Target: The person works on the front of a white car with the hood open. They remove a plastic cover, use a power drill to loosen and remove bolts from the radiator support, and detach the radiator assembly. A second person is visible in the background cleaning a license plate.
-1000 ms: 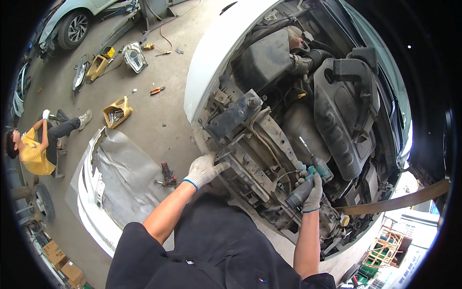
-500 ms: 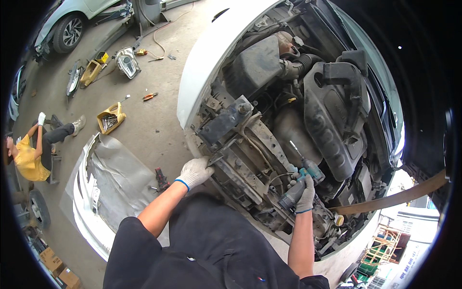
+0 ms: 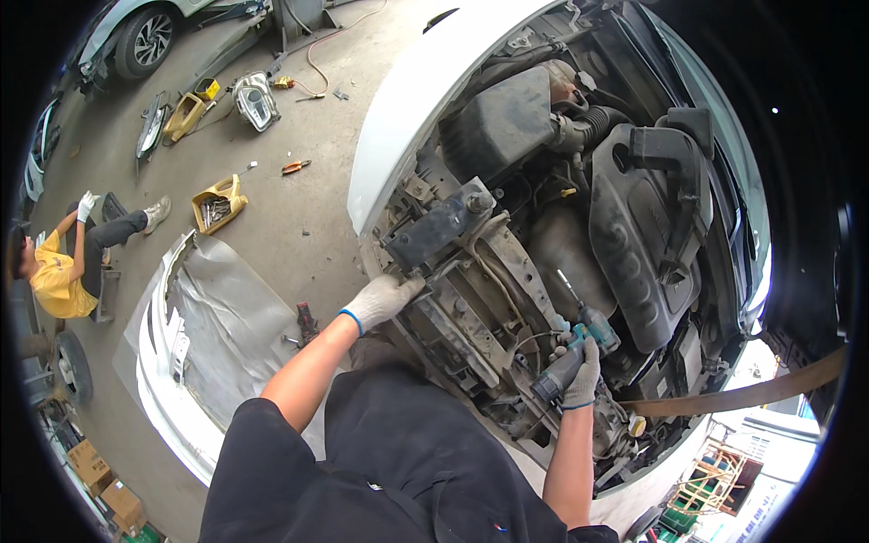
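My right hand (image 3: 584, 380), in a grey-white knit glove, is wrapped round the grip of a teal and black cordless driver (image 3: 593, 330). The driver's long metal bit (image 3: 570, 288) points up and away over the engine bay, touching nothing that I can see. At the front edge of the car, my gloved left hand (image 3: 385, 299) is closed at the dusty front support frame (image 3: 457, 330). Its fingertips are partly hidden, so what they grip cannot be made out. Just beyond it sits a black box-like part (image 3: 439, 226) on the frame.
The open bay holds a black engine cover (image 3: 647, 235) and an air filter box (image 3: 498, 122). A brown strap (image 3: 742, 391) crosses at right. On the floor lie a white bumper (image 3: 158, 362), a cut-open tool jug (image 3: 219, 204) and a headlight (image 3: 256, 101). Someone in yellow (image 3: 62, 282) sits at left.
My left hand has shifted a little up and to the right along the front frame. The view has moved slightly; the driver stays in my right hand over the bay.
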A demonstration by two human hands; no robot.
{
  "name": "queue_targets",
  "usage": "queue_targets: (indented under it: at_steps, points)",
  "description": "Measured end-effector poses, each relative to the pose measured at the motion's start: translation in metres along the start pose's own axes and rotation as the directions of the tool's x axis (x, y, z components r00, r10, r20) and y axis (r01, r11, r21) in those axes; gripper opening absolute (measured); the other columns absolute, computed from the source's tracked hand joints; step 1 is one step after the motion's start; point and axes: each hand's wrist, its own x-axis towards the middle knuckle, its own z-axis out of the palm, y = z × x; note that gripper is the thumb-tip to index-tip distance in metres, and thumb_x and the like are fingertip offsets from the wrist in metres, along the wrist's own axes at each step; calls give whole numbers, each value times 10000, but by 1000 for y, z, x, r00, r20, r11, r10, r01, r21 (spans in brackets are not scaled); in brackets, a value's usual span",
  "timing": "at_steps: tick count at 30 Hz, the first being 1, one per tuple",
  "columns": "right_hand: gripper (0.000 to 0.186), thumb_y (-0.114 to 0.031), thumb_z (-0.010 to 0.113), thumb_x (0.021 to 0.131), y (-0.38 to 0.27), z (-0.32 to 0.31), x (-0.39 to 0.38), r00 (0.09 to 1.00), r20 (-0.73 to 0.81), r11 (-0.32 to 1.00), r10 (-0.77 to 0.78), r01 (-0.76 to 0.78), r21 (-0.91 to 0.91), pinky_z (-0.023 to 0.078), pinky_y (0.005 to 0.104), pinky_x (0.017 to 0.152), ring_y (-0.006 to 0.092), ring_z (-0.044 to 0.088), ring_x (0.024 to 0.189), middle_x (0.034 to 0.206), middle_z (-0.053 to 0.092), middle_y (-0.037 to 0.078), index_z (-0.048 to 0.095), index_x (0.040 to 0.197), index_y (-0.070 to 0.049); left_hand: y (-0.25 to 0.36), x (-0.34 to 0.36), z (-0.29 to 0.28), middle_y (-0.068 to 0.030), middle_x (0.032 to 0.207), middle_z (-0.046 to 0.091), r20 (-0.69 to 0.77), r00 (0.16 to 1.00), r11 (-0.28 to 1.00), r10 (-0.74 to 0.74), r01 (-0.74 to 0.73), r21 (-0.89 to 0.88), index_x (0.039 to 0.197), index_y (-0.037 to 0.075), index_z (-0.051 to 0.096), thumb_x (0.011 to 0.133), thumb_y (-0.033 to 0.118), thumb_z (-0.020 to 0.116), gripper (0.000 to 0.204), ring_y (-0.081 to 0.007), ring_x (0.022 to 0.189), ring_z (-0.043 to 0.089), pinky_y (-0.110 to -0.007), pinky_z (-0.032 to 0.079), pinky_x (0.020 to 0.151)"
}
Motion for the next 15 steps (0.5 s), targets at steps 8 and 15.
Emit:
queue_targets:
  at_steps: [8, 15]
  points:
    - [426, -358, 552, 1020, 0, -6, 3, 1000, 15, 1000, 5, -6, 25, 598, 393, 673, 226, 679, 724, 1015, 699, 117, 560, 1274, -17, -1, -13, 15, -282, 943, 688, -124, 974, 932, 192, -142, 332, 986, 5, 710, 1041, 481, 340, 606, -479, 919, 652, -561, 492, 838]
    - [365, -185, 662, 947, -36, 24, -51, 967, -48, 962, -252, 245, -124, 606, 399, 623, 251, 693, 673, 999, 722, 183, 587, 1244, 14, -25, 1, 25, -309, 966, 679, -208, 966, 988, 153, -149, 33, 1086, 15, 710, 1018, 447, 458, 505, -478, 952, 646, -525, 494, 828]
